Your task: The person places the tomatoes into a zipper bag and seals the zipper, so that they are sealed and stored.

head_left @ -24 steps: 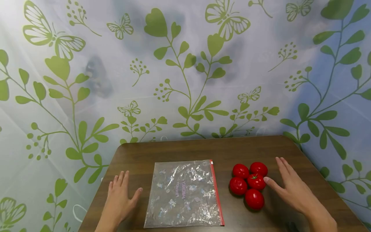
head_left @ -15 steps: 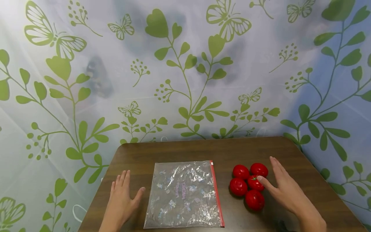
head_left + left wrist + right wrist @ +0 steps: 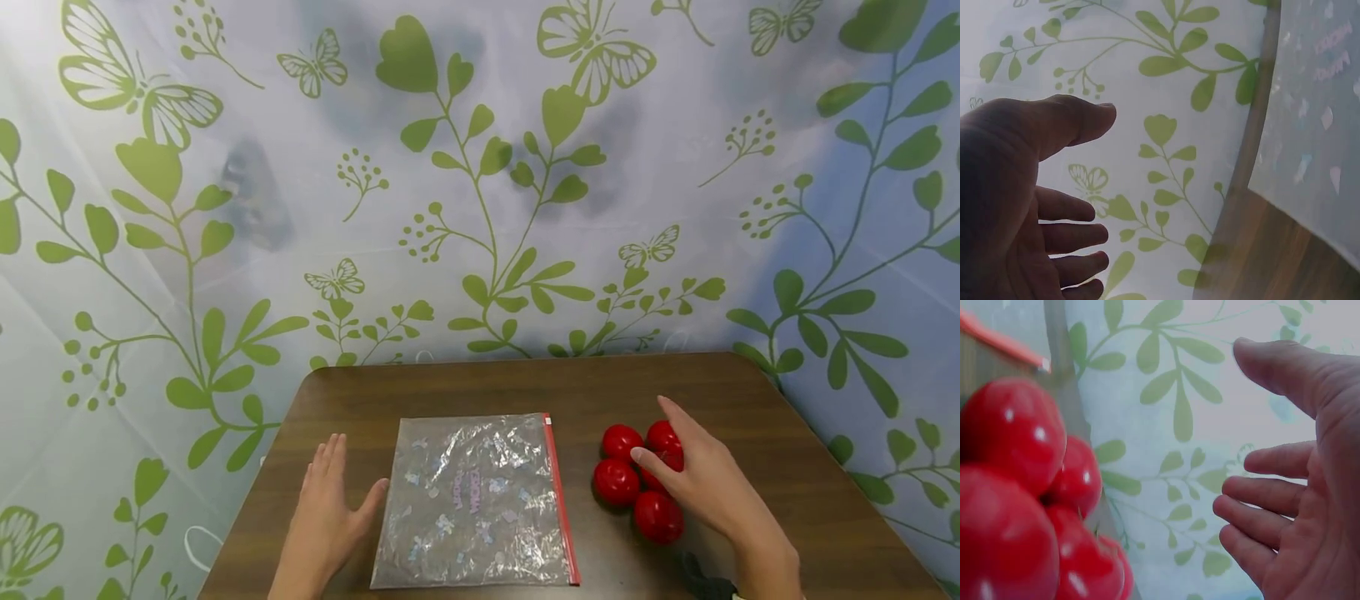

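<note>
A clear zip bag [image 3: 472, 500] with small printed figures lies flat on the table, its red slider edge [image 3: 561, 500] facing right. Just right of it several shiny red tomatoes [image 3: 616, 482] sit in a tight cluster. My right hand [image 3: 716, 487] hovers over the cluster's right side, fingers extended and thumb apart, covering part of two tomatoes. Its palm holds nothing in the right wrist view, where the tomatoes [image 3: 1013, 434] fill the lower left. Left of the bag is my left hand [image 3: 322, 517], fingers extended, thumb tip right at the bag's edge.
The brown wooden table [image 3: 525, 387] has rounded far corners. A pale curtain [image 3: 480, 167] with green leaves and butterflies hangs behind it and along the sides. A dark strap [image 3: 701, 577] shows by the right wrist.
My right hand has moved left, from beside the tomatoes to over them. My left hand has shifted slightly right, toward the bag. Bag and tomatoes have stayed in place.
</note>
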`<state>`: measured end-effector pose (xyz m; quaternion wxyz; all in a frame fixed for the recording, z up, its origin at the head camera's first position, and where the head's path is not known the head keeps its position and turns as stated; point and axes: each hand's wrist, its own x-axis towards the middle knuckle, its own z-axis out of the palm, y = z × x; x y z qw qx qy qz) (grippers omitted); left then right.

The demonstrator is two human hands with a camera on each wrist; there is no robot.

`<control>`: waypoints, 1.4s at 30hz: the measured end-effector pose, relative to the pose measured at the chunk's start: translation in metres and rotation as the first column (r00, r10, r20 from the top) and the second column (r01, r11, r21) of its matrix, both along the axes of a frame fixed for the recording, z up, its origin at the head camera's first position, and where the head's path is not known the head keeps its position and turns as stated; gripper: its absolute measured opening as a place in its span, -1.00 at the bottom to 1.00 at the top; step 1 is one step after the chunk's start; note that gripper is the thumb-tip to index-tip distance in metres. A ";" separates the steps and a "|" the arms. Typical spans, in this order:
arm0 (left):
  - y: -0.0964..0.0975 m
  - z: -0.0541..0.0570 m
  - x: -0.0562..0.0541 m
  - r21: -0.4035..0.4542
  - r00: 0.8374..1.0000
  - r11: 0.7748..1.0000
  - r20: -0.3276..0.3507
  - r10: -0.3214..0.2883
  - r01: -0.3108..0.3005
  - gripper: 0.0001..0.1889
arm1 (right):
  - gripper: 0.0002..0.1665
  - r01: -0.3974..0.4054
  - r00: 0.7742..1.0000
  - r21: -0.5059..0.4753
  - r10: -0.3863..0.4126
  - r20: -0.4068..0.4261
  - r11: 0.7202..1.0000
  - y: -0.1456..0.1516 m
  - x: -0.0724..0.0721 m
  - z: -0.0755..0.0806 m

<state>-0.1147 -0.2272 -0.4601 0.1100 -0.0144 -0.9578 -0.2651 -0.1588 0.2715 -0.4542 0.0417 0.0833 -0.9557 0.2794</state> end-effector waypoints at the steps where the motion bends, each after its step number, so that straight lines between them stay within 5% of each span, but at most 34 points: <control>1: 0.002 0.001 0.000 -0.003 1.000 1.000 0.001 -0.005 0.005 0.03 | 0.19 -0.007 1.000 0.002 0.007 -0.011 1.000 -0.003 -0.002 0.001; 9: 0.021 0.005 -0.002 -0.003 0.999 0.999 0.029 -0.045 0.045 0.03 | 0.02 -0.061 0.997 0.001 0.061 -0.037 0.998 -0.030 -0.020 0.006; 23: 0.046 -0.002 0.000 0.023 0.991 0.998 0.118 -0.056 0.054 0.03 | -0.09 -0.138 0.984 -0.038 0.141 0.110 0.990 -0.069 -0.049 -0.006; 28: 0.055 -0.007 0.000 0.042 0.984 0.998 0.169 -0.052 0.046 0.06 | -0.12 -0.159 0.979 -0.040 0.163 0.120 0.986 -0.080 -0.055 -0.014; 42: 0.074 -0.032 -0.002 0.010 0.990 0.998 0.126 -0.058 0.057 0.02 | -0.22 -0.159 0.977 -0.036 0.163 0.135 0.987 -0.095 -0.065 -0.036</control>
